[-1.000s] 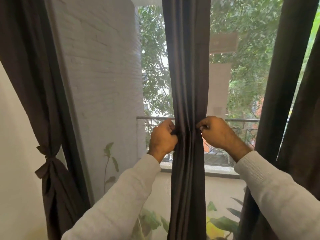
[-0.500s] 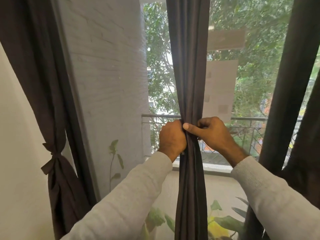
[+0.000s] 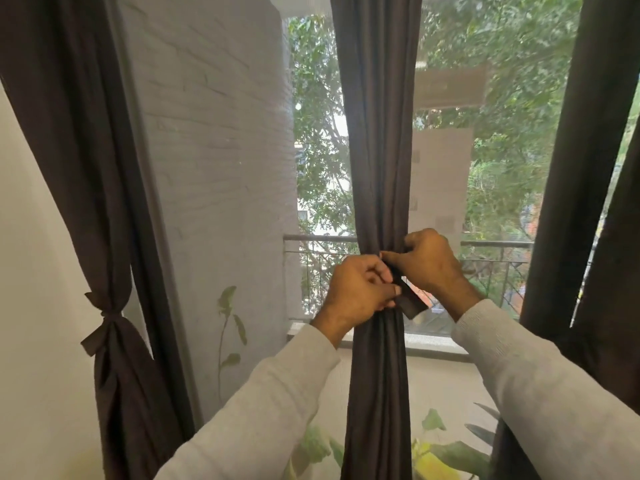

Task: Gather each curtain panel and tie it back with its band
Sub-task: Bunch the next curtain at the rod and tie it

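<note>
The band [image 3: 410,303] shows only as a short dark end sticking out down and to the right between the two hands; where it runs around the cloth is covered by fingers, so whether it is knotted cannot be told. The middle curtain [image 3: 379,133] is cut off at the top and bottom of the view, and the right curtain [image 3: 588,168] is cut by the right edge, its lower part behind the right sleeve [image 3: 554,393].

The left hand [image 3: 358,294] has its grip clenched around the gathered middle curtain at the pinched waist, thumb toward the band end. The right hand [image 3: 427,263] sits just above and to the right, touching the left, its fingers curled onto the band where it meets the cloth. The loose band end hangs just below the right hand and beside the left thumb.

Three dark curtains show. The left curtain [image 3: 79,168] is already gathered and tied with its own tie [image 3: 104,318] in a knot with two short tails. Both hands wear pale grey sleeves, two in all; the left sleeve [image 3: 263,410] crosses the lower middle. Outside the glass are a brick wall [image 3: 214,150], a railing [image 3: 318,239], and trees [image 3: 502,64].
</note>
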Available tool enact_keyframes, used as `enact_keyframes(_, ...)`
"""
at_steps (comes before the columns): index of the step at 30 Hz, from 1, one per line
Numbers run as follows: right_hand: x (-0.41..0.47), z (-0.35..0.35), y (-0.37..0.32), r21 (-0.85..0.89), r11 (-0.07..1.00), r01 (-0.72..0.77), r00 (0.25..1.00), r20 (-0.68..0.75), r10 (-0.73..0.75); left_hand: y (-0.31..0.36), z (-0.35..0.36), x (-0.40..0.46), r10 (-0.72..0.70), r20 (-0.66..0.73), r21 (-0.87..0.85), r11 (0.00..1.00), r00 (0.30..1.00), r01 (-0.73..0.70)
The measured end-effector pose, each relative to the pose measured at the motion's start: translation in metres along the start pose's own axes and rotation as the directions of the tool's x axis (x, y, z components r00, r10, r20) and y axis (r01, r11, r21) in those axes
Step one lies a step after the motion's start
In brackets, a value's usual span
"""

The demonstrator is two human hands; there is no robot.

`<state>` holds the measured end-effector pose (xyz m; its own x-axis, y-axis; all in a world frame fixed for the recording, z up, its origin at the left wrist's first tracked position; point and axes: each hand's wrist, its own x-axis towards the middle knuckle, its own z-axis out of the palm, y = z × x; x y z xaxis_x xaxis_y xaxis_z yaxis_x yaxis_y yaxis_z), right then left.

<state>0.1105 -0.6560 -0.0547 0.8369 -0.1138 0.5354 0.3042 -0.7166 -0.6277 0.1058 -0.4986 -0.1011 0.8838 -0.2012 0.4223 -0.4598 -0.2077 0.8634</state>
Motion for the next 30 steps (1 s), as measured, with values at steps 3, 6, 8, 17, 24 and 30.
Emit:
enact_keyframes(3, 0.005, -0.017, 0.008, 0.242, 0.969, -0.06, 0.958, 0.287, -0.012, -0.013, 0.0, 0.01, -0.052, -0.039, -0.1, 0.994, 0.998, 0.048)
enact_keyframes(6, 0.005, -0.035, 0.02, 0.355, 0.933, -0.06, 0.934, 0.349, -0.073, -0.023, -0.001, 0.017, -0.1, -0.065, -0.155, 0.984, 0.993, 0.089)
enact_keyframes(8, 0.0, -0.038, 0.02, 0.393, 0.92, -0.014, 0.966, 0.241, -0.088, -0.026, 0.0, 0.02, -0.106, -0.069, -0.161, 0.982, 0.992, 0.094)
enact_keyframes(17, -0.035, -0.024, 0.022, 0.222, 0.935, 0.277, 0.954, 0.049, -0.295, -0.012, 0.009, 0.026, -0.107, 0.141, -0.221, 0.966, 0.984, 0.137)
enact_keyframes(24, -0.032, -0.035, 0.031, 0.266, 0.935, 0.236, 0.944, 0.166, -0.286, 0.001, -0.013, 0.04, -0.183, 0.444, -0.367, 0.856, 0.877, 0.365)
enact_keyframes(30, -0.034, -0.039, 0.042, 0.516, 0.844, 0.145, 0.959, 0.135, -0.248, 0.002, -0.019, 0.05, -0.225, 0.414, -0.321, 0.871, 0.882, 0.372)
